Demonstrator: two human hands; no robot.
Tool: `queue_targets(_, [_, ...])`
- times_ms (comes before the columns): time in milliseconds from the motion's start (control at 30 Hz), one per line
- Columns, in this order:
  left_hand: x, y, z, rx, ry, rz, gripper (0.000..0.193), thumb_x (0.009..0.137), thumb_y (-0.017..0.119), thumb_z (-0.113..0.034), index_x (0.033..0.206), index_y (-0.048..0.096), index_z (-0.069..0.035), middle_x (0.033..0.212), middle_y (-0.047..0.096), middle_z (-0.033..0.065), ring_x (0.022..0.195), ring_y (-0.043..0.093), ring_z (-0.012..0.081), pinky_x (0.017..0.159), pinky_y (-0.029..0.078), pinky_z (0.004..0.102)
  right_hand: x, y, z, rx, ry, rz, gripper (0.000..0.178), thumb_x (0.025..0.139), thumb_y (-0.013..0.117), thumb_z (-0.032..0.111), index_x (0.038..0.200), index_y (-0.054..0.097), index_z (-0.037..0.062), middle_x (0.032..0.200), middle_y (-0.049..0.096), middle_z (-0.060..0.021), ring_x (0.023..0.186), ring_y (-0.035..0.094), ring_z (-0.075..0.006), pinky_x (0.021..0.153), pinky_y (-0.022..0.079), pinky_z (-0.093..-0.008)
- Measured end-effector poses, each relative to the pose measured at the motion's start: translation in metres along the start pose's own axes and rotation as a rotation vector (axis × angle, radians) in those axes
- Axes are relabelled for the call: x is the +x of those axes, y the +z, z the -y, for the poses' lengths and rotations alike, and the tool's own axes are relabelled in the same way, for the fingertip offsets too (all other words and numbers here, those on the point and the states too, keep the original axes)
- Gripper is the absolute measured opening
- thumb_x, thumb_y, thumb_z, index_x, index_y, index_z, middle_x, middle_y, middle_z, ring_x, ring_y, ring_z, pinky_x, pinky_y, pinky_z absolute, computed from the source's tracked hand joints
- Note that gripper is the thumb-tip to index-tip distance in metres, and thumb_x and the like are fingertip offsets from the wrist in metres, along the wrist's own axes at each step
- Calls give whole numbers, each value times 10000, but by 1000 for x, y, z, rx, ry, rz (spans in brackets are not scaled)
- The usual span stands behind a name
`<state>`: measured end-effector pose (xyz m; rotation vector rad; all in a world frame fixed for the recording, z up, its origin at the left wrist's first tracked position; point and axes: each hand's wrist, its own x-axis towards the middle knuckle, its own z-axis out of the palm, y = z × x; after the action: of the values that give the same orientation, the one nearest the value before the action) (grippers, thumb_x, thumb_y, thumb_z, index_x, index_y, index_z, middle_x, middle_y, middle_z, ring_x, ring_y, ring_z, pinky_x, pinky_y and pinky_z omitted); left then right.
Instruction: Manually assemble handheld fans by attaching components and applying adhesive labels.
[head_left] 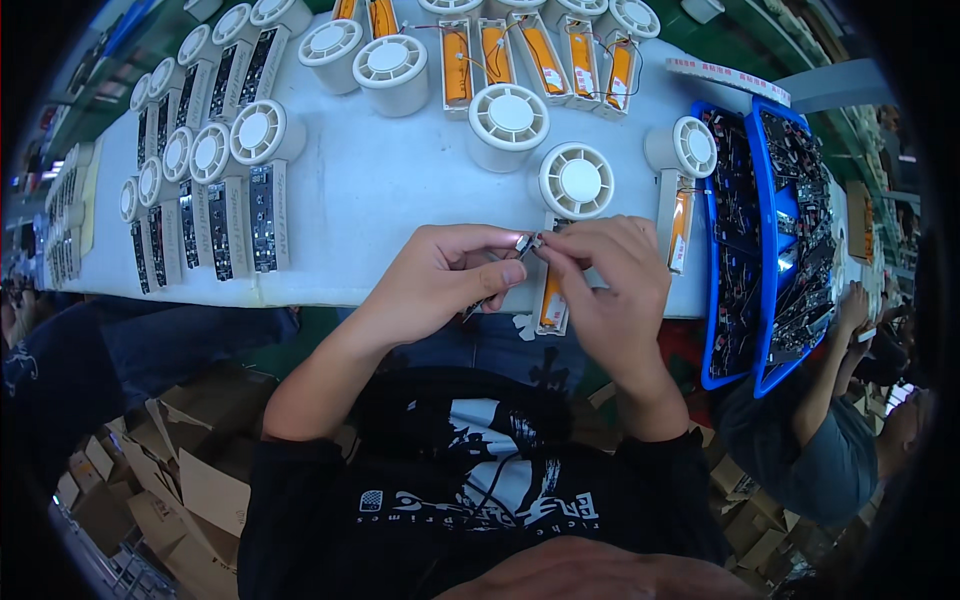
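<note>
My left hand point(440, 275) is closed around a small dark circuit board point(522, 246), thumb and index finger near its upper end. A bright white glint shows at that end, by the fingertips. My right hand point(622, 275) is pinched at the same end; what lies between its fingertips is too small to make out, possibly a plug or wire. Under my hands a white fan point(577, 181) lies on the table, its handle toward me. An orange battery point(552, 305) sits in that opened handle, partly covered by my right hand.
Finished-looking fans with boards point(263, 220) stand in rows at left. Fans with orange batteries point(540, 60) lie at the back, another point(679, 230) at right. Blue trays point(765, 230) of circuit boards stand at the right edge, near another person's arm point(825, 370). Cardboard boxes point(190, 500) fill the floor.
</note>
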<state>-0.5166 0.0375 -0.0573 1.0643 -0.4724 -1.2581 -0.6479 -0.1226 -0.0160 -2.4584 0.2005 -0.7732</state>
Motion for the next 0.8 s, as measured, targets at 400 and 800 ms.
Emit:
queue_targets(400, [5, -6, -15, 60, -174, 117, 335, 943, 707, -98, 1246, 657, 36, 864, 691, 32, 699, 583, 63, 594, 482, 227, 15, -17, -22, 100, -94, 268, 240, 708, 817, 85, 942, 764, 90, 803, 709, -30, 708, 614, -185, 742, 374, -327])
queue_targets(800, [2, 2, -12, 51, -151, -26, 274, 968, 645, -67, 1215, 645, 52, 935, 681, 68, 721, 600, 101, 605, 483, 243, 13, -18, 117, 587, -348, 284, 233, 866, 683, 302, 929, 636, 83, 908, 619, -45, 823, 602, -199, 659, 438, -325])
